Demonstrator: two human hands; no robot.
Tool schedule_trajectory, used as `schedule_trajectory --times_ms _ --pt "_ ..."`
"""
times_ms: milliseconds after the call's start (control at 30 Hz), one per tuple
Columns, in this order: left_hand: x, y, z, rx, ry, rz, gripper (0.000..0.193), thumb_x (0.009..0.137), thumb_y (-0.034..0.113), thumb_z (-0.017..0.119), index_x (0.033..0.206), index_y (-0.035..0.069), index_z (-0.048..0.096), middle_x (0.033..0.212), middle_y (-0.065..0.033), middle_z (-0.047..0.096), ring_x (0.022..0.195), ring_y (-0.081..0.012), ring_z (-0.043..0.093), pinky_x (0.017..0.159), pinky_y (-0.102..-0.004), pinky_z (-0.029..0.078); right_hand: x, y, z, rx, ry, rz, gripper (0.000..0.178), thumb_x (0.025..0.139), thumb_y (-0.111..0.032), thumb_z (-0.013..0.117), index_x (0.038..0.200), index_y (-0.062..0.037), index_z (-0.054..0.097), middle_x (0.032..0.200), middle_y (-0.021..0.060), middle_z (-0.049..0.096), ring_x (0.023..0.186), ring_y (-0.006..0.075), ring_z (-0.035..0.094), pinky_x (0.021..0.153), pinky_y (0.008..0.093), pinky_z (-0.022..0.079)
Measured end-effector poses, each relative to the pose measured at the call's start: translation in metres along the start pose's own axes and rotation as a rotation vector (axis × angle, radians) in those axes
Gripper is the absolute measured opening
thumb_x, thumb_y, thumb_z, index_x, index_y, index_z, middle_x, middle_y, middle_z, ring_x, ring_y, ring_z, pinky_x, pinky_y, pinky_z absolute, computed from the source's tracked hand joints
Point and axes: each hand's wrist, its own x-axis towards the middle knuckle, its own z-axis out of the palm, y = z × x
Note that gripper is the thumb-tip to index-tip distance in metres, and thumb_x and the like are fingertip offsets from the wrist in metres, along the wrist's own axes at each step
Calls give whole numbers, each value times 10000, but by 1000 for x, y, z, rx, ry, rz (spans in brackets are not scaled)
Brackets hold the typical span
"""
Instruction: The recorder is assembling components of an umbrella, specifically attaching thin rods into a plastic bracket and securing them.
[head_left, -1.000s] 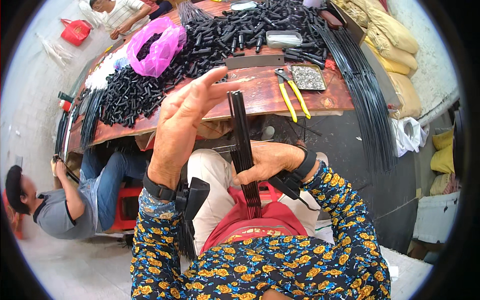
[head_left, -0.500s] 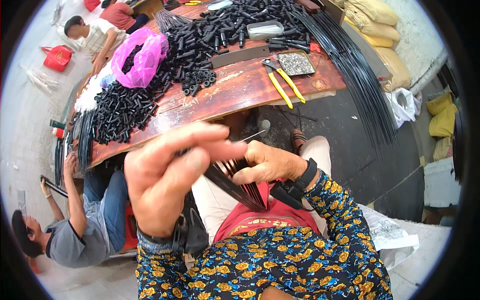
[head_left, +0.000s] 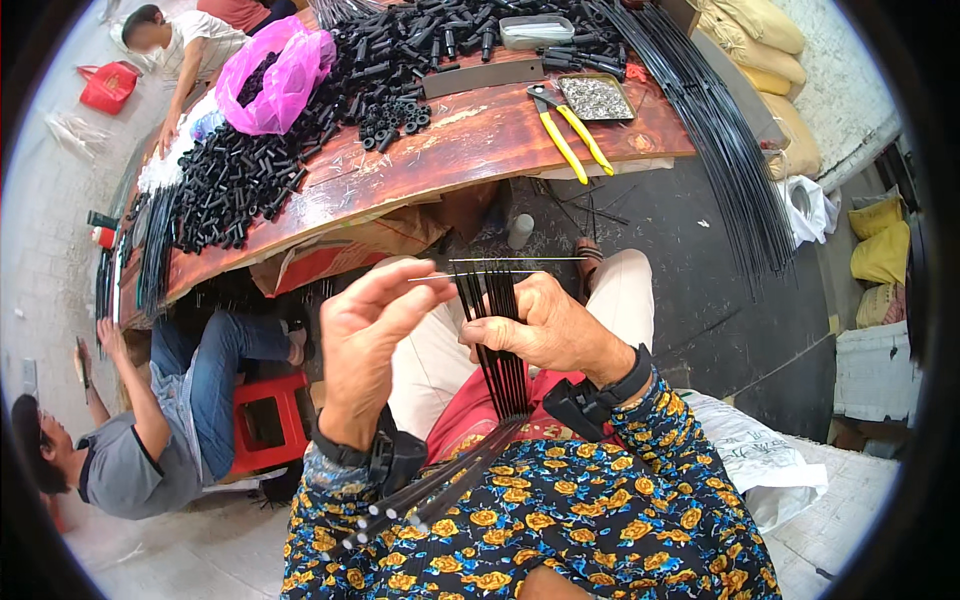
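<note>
My right hand [head_left: 555, 325] is wrapped round a fanned bundle of thin black rods [head_left: 506, 385], its thumb lying across them. The rods stand over my lap, upper ends spread side by side; their lower part bends left toward my forearm and ends in pale tips. Across the upper ends run two fine metal wires, one higher [head_left: 550, 259] and one slightly lower [head_left: 475, 275]. My left hand [head_left: 365, 335] is beside the rods on the left, thumb and forefinger closed at the lower wire's left end. Its fingertips are partly smeared.
The wooden table [head_left: 350, 205] ahead bears heaped black tubular parts [head_left: 235, 195], a pink bag [head_left: 270, 90], yellow-handled pliers [head_left: 568, 140], a tray of small metal bits [head_left: 597, 97] and long black rods [head_left: 725, 150]. A co-worker [head_left: 150, 460] sits left near a red stool [head_left: 265, 425].
My left hand has moved back from the camera and to the right. The rods, tilted before, now stand more upright and show their fan. Both wires now lie nearly level across them.
</note>
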Motion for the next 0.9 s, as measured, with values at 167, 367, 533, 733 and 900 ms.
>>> schedule_trajectory --times_ms 167,367,533,733,900 --pt "7 -8 16 -204 -79 7 310 857 58 694 1139 -54 631 1026 -139 697 921 -180 663 867 -321 517 -2 3 0 69 13 -10 277 893 -232 640 749 4 641 630 39 638 578 100 598 537 271 477" --pt "13 -9 25 -175 -105 17 289 846 25 691 1122 -44 642 1028 -124 699 913 -163 662 843 -300 512 -3 5 -4 117 20 -6 260 890 -215 641 757 9 646 623 41 634 569 97 589 533 270 474" --pt "18 -15 23 -288 -126 -27 261 854 1 673 1110 -42 645 1017 -114 694 905 -158 657 845 -301 517 -1 7 -3 121 47 -26 248 891 -205 642 766 9 638 620 40 631 564 97 585 531 268 470" --pt "18 -14 25 -322 -106 -13 241 879 5 641 1115 -43 638 1013 -107 689 900 -163 657 842 -311 519 0 9 -3 82 73 -71 240 901 -195 636 755 -6 620 621 24 622 564 90 570 527 265 460" --pt "19 -11 26 -318 -121 -51 268 885 5 629 1147 -47 619 1006 -115 688 886 -166 659 829 -314 522 0 8 -2 161 75 -20 228 909 -175 626 752 -10 616 616 19 610 559 87 554 526 269 453"
